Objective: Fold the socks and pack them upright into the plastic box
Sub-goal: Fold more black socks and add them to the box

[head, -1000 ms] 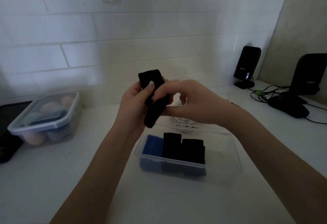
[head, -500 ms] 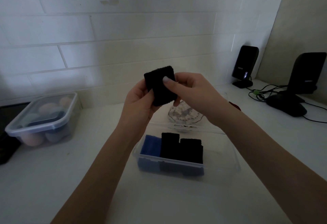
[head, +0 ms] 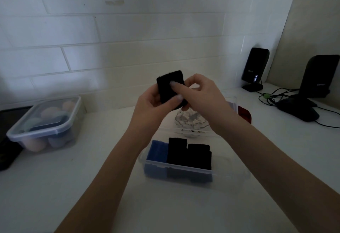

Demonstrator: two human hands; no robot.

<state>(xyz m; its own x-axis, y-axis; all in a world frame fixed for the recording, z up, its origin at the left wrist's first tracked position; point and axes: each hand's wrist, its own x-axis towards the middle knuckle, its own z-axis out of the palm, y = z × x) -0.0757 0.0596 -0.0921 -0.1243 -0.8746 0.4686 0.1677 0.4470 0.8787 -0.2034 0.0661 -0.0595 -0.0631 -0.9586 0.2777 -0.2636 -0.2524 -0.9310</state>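
A folded black sock [head: 168,83] is held in the air above the far end of the clear plastic box [head: 231,175]. My left hand [head: 152,107] grips it from the left and below. My right hand [head: 200,93] pinches it from the right, with fingers across its front. Inside the box, at its left end, a folded blue sock [head: 158,150] stands upright, with two folded black socks [head: 189,153] upright beside it. The right part of the box holds nothing.
A lidded clear container [head: 46,122] with pale round items sits at the left. A glass bowl [head: 191,120] stands behind the box, with a red object [head: 244,113] to its right. Two black speakers [head: 255,67] and cables [head: 272,96] occupy the far right corner.
The long black sock has been folded into a compact square between both hands, which have shifted slightly right and stay raised over the box.
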